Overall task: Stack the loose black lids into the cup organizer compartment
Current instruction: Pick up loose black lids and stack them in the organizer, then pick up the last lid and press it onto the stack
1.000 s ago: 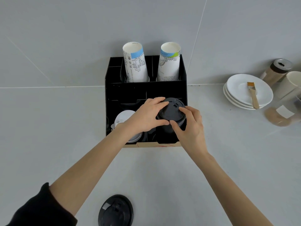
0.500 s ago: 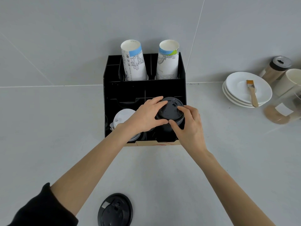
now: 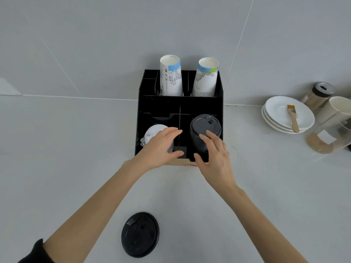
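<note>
A black cup organizer (image 3: 161, 105) stands against the wall. Its front right compartment holds a stack of black lids (image 3: 205, 130) that rises above the rim. The front left compartment holds white lids (image 3: 153, 131). My left hand (image 3: 161, 147) hovers with fingers apart over the front left compartment, partly covering the white lids. My right hand (image 3: 214, 156) is open just in front of the black stack, its fingertips close to the stack's side; whether they touch it is unclear. One loose black lid (image 3: 140, 234) lies flat on the counter near me.
Two printed paper cup stacks (image 3: 171, 76) (image 3: 206, 80) stand in the organizer's rear compartments. At the right are stacked white saucers (image 3: 281, 114) with a small brush (image 3: 293, 118), a lidded jar (image 3: 319, 94), a pale cup (image 3: 336, 109) and a clear container (image 3: 330, 137).
Both hands have let go of the top of the black lid stack and drawn back toward me. The left hand shifted left over the white lids. The stack stays in its compartment.
</note>
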### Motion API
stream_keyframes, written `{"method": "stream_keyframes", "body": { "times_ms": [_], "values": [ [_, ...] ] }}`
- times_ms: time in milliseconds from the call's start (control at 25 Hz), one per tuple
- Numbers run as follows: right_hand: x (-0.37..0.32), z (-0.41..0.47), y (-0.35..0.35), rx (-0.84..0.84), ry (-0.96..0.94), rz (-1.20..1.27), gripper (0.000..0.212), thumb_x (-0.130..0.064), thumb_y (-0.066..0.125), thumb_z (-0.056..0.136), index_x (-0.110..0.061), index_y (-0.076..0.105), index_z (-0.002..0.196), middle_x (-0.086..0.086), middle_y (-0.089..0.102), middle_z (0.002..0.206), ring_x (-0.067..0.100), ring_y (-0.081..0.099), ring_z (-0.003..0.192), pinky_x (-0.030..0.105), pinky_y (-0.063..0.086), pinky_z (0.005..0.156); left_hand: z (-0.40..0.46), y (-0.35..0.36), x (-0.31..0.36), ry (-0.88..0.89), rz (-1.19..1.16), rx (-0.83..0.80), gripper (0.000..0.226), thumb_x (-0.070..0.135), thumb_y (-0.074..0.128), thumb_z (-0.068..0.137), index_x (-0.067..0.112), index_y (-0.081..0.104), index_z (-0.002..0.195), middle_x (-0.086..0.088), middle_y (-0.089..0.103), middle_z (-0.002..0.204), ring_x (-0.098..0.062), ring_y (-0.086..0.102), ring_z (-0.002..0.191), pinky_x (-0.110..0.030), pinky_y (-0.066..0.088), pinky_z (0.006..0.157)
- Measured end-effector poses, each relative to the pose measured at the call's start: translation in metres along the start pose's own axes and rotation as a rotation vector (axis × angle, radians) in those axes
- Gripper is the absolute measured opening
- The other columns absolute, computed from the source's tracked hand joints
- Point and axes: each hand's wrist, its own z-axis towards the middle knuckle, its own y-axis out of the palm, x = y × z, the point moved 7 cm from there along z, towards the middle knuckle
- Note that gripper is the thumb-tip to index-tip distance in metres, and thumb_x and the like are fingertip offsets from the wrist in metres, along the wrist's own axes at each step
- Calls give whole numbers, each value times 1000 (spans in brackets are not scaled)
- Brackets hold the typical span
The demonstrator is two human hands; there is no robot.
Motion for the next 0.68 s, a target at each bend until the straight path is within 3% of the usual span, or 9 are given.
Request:
{"method": "stream_keyframes", "body": {
  "times_ms": [400, 680],
  "values": [
    [-33, -60, 50, -230, -145, 9, 47, -14, 55, 85, -8, 39, 128, 12, 44, 137, 27, 37, 129, 42, 33, 109, -98, 11, -54, -169, -50, 58, 59, 28, 59, 84, 18, 30, 135, -3, 35, 143, -20, 34, 130, -29, 26, 107],
    [-40, -102, 93, -506, -213, -71, 55, -17, 50, 88, -16, 24, 137, 3, 28, 148, 17, 22, 138, 30, 18, 114, -170, 36, -88, -352, -137, 109, 59, 30, 60, 83, 20, 32, 134, -3, 39, 138, -19, 38, 126, -30, 30, 107]
  ]
}}
